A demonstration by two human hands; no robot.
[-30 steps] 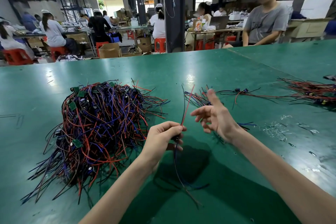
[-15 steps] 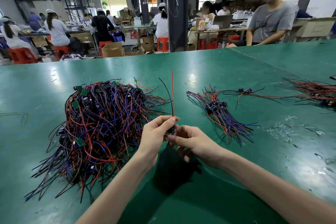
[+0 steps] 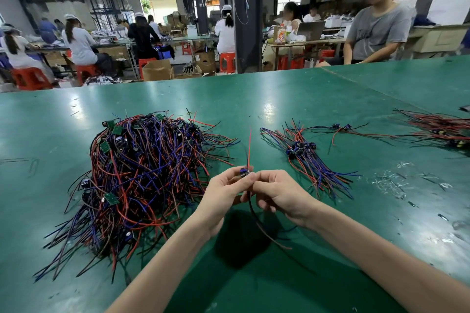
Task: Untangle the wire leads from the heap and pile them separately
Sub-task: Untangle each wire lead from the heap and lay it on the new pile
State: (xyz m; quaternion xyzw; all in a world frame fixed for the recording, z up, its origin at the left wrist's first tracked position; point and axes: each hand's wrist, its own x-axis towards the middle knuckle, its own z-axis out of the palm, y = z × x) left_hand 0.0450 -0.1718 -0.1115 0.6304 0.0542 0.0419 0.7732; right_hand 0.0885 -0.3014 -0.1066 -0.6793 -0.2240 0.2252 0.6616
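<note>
A big tangled heap of red, blue and black wire leads (image 3: 142, 178) with small green boards lies on the green table's left. A smaller sorted pile (image 3: 307, 160) lies to the right. Between them, above the table, my left hand (image 3: 223, 193) and my right hand (image 3: 277, 193) meet and both pinch one wire lead (image 3: 244, 172) at its small blue part. Its red and black wires stick up from my fingers, and dark wires hang down under my hands to the table.
The green table (image 3: 279, 99) stretches far ahead. A couple of loose leads (image 3: 340, 128) lie behind the sorted pile, and another wire bundle (image 3: 442, 127) lies at the far right edge. Clear plastic scraps (image 3: 391, 180) dot the right side. People sit at benches beyond.
A second ago my right hand was open and apart from the lead. It came in to the left hand and now both pinch the lead's blue part, held slightly farther right.
</note>
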